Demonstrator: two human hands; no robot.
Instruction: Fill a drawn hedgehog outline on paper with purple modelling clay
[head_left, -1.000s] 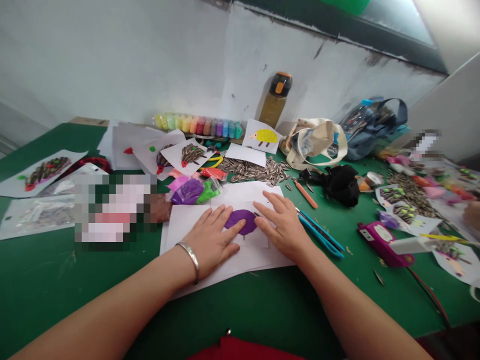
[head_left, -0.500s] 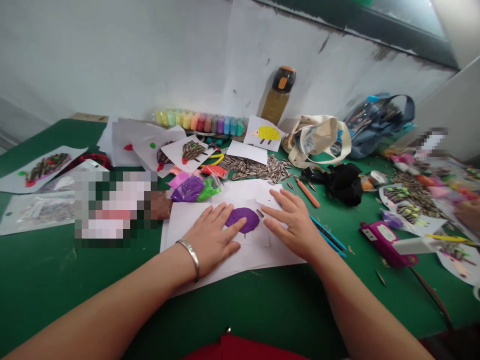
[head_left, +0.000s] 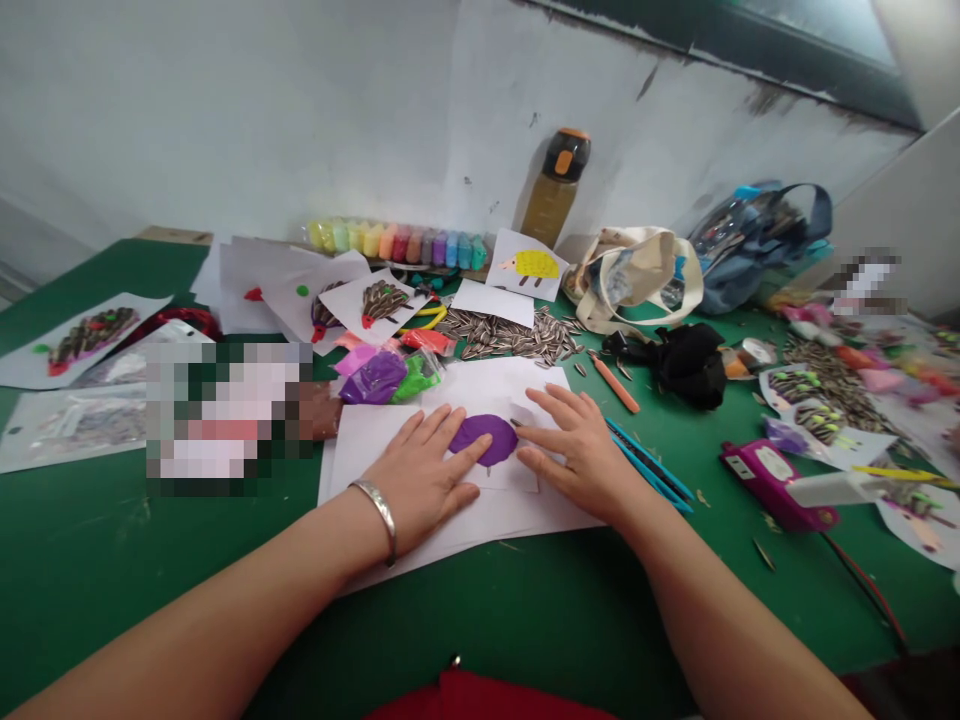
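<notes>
Presently, the flat purple clay (head_left: pixel 502 438) is lying on a white card (head_left: pixel 523 479), which rests upon larger white paper (head_left: pixel 487 518) at the middle of the green surface (head_left: pixel 525 610). One small dark seed (head_left: pixel 515 424) is at the right edge of the clay, and another small piece sticks out below its lower edge. The left hand (head_left: pixel 421 480) is laid flat with its fingers spread wide, and its index finger reaches onto the clay; a silver bracelet (head_left: pixel 377 508) is around that wrist. The right hand (head_left: pixel 571 445) is also spread, its fingertips just beside the clay and close to the seed; whether they press on it, I cannot tell.

Behind the paper are a purple packet (head_left: pixel 373 378) and a green packet (head_left: pixel 420 374), side by side, and to their right a pile of striped seeds (head_left: pixel 551 338). To the right of the paper lie an orange tool (head_left: pixel 615 385) and a blue tool (head_left: pixel 651 468), partly hidden by the right hand. Farther back, a card with a yellow animal (head_left: pixel 537 264) leans near a bottle (head_left: pixel 553 205), which stands tilted close to the wall
</notes>
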